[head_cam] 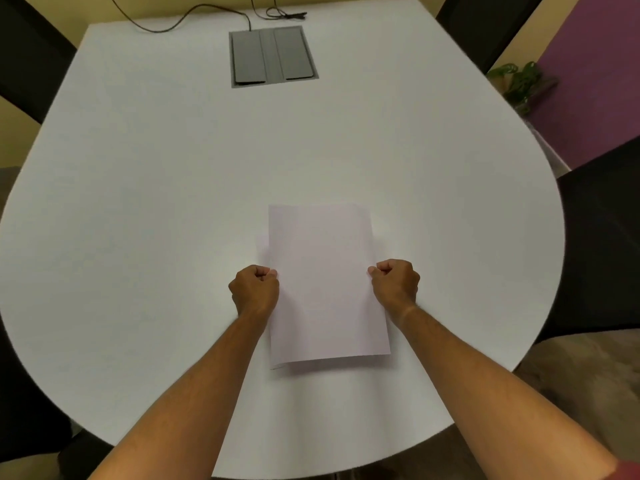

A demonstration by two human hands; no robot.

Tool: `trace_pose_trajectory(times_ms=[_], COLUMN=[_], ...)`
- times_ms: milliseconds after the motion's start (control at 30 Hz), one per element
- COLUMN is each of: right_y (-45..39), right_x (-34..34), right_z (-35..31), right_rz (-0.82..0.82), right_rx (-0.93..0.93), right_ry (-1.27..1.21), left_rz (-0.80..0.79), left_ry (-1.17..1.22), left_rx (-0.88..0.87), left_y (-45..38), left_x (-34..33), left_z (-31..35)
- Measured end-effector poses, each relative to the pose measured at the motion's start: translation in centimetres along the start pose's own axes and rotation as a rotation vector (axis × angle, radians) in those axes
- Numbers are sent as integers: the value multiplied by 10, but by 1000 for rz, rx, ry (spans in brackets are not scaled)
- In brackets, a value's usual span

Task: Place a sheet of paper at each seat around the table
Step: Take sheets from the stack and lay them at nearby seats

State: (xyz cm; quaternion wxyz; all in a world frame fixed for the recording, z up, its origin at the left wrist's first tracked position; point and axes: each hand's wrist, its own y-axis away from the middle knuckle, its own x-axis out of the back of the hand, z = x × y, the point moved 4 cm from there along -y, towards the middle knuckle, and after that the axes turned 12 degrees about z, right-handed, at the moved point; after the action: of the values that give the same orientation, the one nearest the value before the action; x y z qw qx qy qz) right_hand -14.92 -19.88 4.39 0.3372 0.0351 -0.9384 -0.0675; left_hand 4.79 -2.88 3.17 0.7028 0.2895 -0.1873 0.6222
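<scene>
I hold a thin stack of white paper sheets point(325, 282) just above the near middle of a large white rounded table point(138, 202). My left hand point(255, 289) pinches the stack's left edge. On the right edge, my right hand point(395, 284) grips it the same way. A second sheet's edge peeks out at the stack's lower left corner. No sheet lies elsewhere on the table.
A grey cable hatch point(273, 57) is set into the table's far middle, with black cables point(194, 15) trailing behind it. Black chairs stand at the far left point(27, 60), far right point(485, 26), right point(599, 244) and near left point(31, 403). A green plant point(519, 81) sits beyond the right edge.
</scene>
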Motion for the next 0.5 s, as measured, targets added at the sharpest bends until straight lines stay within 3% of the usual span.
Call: trace_pose_trajectory(times_ms=[500], right_y=[-61], right_x=[108], right_z=[27], right_rz=[1], right_rx=[72], right_ry=[-74], left_rz=[-2], left_ry=[109], left_rx=[-50], left_y=[106], left_x=[-36], left_z=[61])
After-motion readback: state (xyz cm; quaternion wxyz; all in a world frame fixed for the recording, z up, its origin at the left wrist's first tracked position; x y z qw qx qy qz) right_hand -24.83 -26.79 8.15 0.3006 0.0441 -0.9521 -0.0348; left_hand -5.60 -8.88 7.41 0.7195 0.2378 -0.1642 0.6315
